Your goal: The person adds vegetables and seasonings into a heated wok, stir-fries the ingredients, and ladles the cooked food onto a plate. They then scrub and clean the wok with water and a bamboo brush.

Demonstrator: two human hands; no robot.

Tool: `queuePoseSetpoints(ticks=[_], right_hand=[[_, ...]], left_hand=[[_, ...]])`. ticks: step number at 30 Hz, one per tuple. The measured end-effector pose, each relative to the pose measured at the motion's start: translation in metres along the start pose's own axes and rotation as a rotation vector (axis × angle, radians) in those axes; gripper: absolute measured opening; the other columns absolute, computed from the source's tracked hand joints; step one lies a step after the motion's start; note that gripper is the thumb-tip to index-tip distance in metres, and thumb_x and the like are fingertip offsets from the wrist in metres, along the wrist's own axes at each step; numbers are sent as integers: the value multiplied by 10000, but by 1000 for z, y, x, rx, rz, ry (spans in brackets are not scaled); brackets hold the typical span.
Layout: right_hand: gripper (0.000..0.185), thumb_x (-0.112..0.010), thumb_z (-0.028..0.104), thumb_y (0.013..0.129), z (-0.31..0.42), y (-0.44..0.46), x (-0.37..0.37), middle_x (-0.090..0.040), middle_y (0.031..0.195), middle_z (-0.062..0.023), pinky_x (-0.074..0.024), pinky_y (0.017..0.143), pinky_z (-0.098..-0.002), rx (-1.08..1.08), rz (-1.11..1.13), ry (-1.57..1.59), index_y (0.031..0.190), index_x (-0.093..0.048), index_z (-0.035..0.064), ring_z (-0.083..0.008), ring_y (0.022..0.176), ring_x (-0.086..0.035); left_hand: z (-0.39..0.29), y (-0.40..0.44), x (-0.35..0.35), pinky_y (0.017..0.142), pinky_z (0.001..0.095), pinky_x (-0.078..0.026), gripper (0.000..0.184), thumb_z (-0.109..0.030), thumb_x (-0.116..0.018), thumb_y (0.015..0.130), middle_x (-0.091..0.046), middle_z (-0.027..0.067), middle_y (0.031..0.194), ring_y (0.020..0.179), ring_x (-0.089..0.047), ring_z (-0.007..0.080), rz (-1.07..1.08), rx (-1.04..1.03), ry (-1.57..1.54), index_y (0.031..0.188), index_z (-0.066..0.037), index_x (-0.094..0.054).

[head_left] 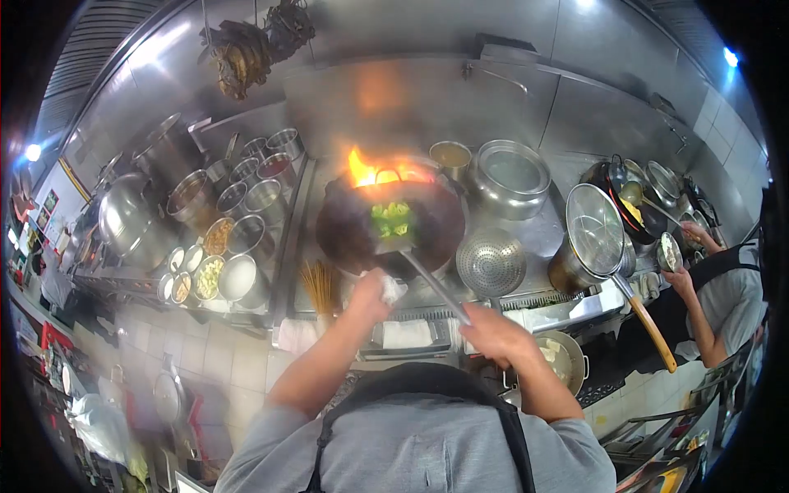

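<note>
A dark wok (337,226) sits on the stove with green vegetables (390,218) in it, and flames (360,168) rise at its far rim. My left hand (371,297) is closed on a folded white cloth (394,290) at the wok's near edge; any handle under the cloth is hidden. In my right hand (497,335) is the long metal handle of a wok spatula (436,283). Its blurred head reaches into the wok, just on the near side of the vegetables.
A perforated ladle (491,263) and a large steel pot (509,179) stand right of the wok. A strainer (594,230) rests over another pot. Bamboo sticks (319,283) and seasoning containers (238,278) are at left. A co-worker (715,287) handles another wok at right.
</note>
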State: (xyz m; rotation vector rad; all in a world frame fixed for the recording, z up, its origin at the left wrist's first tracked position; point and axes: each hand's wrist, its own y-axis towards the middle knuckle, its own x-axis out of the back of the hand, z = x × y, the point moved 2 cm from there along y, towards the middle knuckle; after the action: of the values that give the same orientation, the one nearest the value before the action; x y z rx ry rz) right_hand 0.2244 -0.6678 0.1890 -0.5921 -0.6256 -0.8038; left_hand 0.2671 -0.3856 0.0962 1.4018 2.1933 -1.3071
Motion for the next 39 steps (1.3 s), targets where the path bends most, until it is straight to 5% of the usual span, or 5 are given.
queuePoseSetpoints(ticks=[8,16,23,35,39], right_hand=[[320,-590,176,985,-15,72,-14,-640,859,-106,-500,506,-376,-70,-66,445,1258,-543,17,-188,601,-607],[122,-590,136,1017,8,17,9,-589,864,-8,-432,510,-265,-214,105,1670,1104,-569,53,-68,630,-552],[107,-573,147,1012,15,6,26,-593,831,37,-450,543,-252,-349,274,2236,1014,-573,39,-53,607,-551],[430,-543,67,1011,40,20,3,-531,927,-67,-527,491,-236,-260,530,2703,1351,-373,-135,-93,613,-588],[496,-477,97,1048,42,-10,-34,-519,952,-62,-535,479,-238,-9,646,2678,1466,-330,-128,-69,632,-603]], left_hand=[[47,-11,59,770,566,-626,283,-112,-437,1050,-651,173,1174,1002,-697,364,65,-159,64,1324,-78,-496],[4,43,48,600,488,-584,115,-79,-548,937,-650,104,892,727,-668,260,-36,-177,153,1032,-50,-606],[51,-4,79,1078,462,-432,610,-118,-653,881,-597,324,1266,1219,-591,411,-251,-854,932,1388,119,-410],[28,-35,131,631,416,-513,200,-130,-613,897,-644,97,899,769,-651,253,-38,-421,901,1084,-61,-601],[9,-29,147,567,396,-526,96,-163,-615,924,-644,81,817,679,-648,236,-135,-5,331,999,-104,-623]])
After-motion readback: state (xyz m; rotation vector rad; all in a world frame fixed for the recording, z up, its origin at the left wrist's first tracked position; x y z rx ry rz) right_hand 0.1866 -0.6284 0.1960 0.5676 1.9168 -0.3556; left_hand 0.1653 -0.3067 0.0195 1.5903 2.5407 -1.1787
